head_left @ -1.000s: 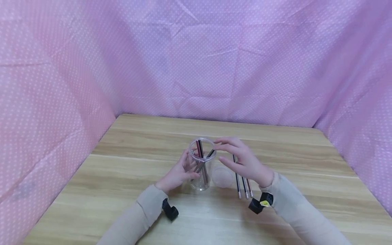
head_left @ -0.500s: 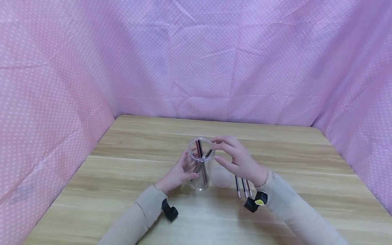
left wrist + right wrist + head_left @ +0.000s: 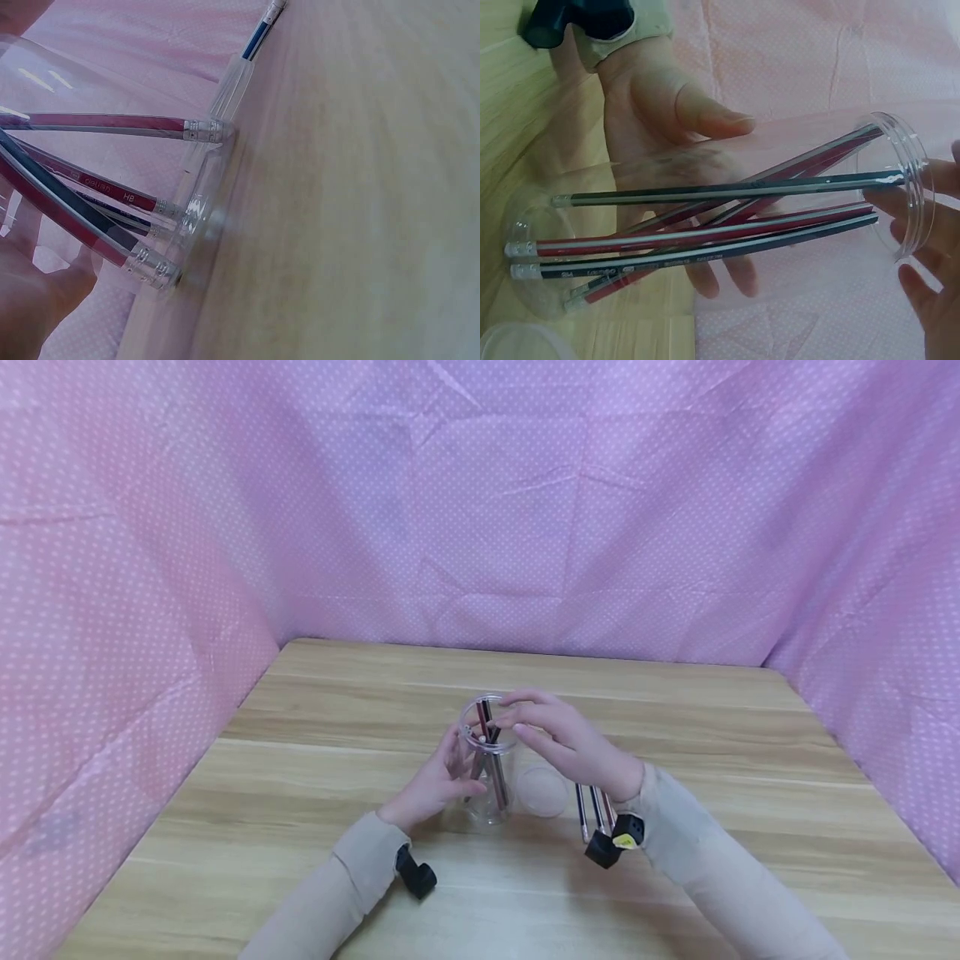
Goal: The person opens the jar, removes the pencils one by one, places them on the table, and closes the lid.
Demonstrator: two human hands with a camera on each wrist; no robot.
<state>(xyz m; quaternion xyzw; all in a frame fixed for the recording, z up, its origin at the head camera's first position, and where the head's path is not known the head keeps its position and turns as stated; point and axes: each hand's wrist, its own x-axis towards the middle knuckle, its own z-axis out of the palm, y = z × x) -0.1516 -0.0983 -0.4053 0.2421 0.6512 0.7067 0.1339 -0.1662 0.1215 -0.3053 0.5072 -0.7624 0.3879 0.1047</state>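
Observation:
A clear plastic jar [image 3: 489,814] with an open mouth stands upright on the table. Inside lean several red-striped and dark-striped pencils [image 3: 727,189], eraser ends down, crossing one another. My left hand [image 3: 429,789] holds the jar from its left side, thumb in front and fingers behind. Over the mouth reaches my right hand [image 3: 566,742], its fingers loosely extended at the rim. In the right wrist view, the fingers of this hand [image 3: 937,300] lie around the pencils' upper ends; whether they touch a pencil is hard to tell.
A round translucent lid [image 3: 542,792] lies flat just right of the jar. Further right, several pencils [image 3: 597,802] rest on the wooden table [image 3: 360,693], partly covered by the right wrist. Pink dotted cloth [image 3: 525,543] hangs behind and at both sides.
My right hand has shifted left, from the rim's right side to over the mouth. A pencil leaning right in the jar now stands further left. The left hand stays put.

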